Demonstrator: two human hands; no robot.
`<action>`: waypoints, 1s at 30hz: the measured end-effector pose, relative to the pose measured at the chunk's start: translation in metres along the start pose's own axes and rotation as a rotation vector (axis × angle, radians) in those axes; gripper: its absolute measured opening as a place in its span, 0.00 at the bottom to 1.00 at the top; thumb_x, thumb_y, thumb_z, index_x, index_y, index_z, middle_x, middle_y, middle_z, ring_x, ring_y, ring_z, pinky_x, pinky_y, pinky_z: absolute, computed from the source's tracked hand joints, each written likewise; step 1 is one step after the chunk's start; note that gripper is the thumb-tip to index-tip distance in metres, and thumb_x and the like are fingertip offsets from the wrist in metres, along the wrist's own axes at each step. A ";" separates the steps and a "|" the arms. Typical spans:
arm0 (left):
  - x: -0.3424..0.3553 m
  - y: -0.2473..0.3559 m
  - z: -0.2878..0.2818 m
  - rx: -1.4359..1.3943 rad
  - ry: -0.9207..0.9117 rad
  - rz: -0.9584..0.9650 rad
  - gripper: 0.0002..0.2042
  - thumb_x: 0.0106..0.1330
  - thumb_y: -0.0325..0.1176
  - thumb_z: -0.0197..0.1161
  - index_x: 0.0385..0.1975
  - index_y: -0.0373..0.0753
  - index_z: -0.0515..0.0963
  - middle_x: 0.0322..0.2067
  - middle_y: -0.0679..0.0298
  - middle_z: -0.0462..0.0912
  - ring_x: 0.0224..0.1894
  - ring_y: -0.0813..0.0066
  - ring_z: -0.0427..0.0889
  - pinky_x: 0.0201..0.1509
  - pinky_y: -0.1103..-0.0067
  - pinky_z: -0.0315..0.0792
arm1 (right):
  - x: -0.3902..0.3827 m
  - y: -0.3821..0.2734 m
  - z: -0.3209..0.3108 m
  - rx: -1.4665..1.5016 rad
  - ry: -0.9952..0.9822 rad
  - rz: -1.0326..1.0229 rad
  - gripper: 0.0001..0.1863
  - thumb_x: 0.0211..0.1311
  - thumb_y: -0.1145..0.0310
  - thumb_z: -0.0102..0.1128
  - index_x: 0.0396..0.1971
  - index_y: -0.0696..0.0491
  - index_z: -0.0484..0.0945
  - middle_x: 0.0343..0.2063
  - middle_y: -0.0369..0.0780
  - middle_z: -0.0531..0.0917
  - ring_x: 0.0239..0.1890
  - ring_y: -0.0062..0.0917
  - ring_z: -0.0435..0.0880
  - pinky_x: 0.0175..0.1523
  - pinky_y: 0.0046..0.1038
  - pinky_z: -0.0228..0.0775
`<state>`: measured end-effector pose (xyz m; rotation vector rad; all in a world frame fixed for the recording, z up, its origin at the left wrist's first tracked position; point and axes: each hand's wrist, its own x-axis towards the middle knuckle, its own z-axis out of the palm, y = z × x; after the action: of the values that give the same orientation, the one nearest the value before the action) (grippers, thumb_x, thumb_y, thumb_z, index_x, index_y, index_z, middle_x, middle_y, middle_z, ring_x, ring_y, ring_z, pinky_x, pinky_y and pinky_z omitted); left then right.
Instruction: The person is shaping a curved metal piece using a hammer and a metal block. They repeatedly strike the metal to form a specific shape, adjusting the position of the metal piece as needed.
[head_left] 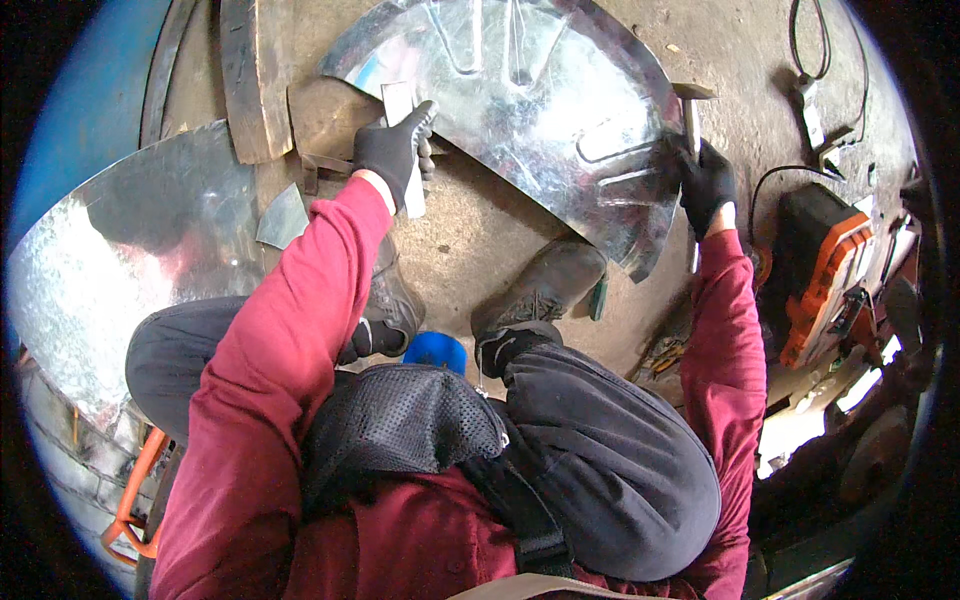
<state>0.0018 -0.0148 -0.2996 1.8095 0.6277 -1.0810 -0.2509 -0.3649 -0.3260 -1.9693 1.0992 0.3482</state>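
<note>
Concrete workshop floor (480, 230), person crouched over it. Curved galvanized sheet panel (530, 110) spans upper centre, long axis running upper left to right. Left hand (395, 150), gloved, clenched on small metal strip (405, 150) at panel's left edge. Right hand (705, 180) grips hammer (692, 115) at panel's right edge, head touching sheet. Orange power unit (825, 270) far right.

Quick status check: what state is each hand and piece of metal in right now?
Left hand: gloved, gripping a small metal strip.
Right hand: gloved, closed on a hammer.
Curved metal sheet: lying flat on the floor, marked with outlines.
Second metal sheet: lying at the left, untouched.
</note>
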 end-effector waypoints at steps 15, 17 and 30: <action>0.069 0.104 -0.078 0.513 -0.089 0.229 0.17 0.68 0.46 0.75 0.45 0.42 0.79 0.26 0.70 0.79 0.21 0.80 0.75 0.26 0.77 0.76 | -0.110 -0.073 0.090 0.536 -0.124 0.199 0.13 0.67 0.65 0.69 0.42 0.60 0.85 0.28 0.36 0.85 0.29 0.18 0.81 0.35 0.25 0.75; 0.064 0.092 -0.077 0.582 -0.050 0.221 0.16 0.68 0.45 0.75 0.42 0.40 0.79 0.23 0.70 0.76 0.18 0.80 0.72 0.22 0.77 0.71 | -0.125 -0.064 0.103 0.573 -0.162 0.256 0.12 0.67 0.67 0.68 0.44 0.60 0.85 0.29 0.35 0.86 0.31 0.18 0.81 0.37 0.25 0.75; 0.037 0.102 -0.032 0.509 -0.298 0.562 0.20 0.76 0.52 0.62 0.50 0.39 0.81 0.36 0.65 0.86 0.34 0.75 0.86 0.41 0.76 0.78 | -0.125 -0.041 0.103 0.733 -0.108 0.382 0.13 0.67 0.69 0.70 0.48 0.59 0.86 0.34 0.35 0.88 0.33 0.18 0.83 0.40 0.25 0.77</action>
<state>0.1118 -0.0341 -0.2797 2.0102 -0.3573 -1.1357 -0.2753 -0.2022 -0.2944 -1.0883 1.2992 0.2020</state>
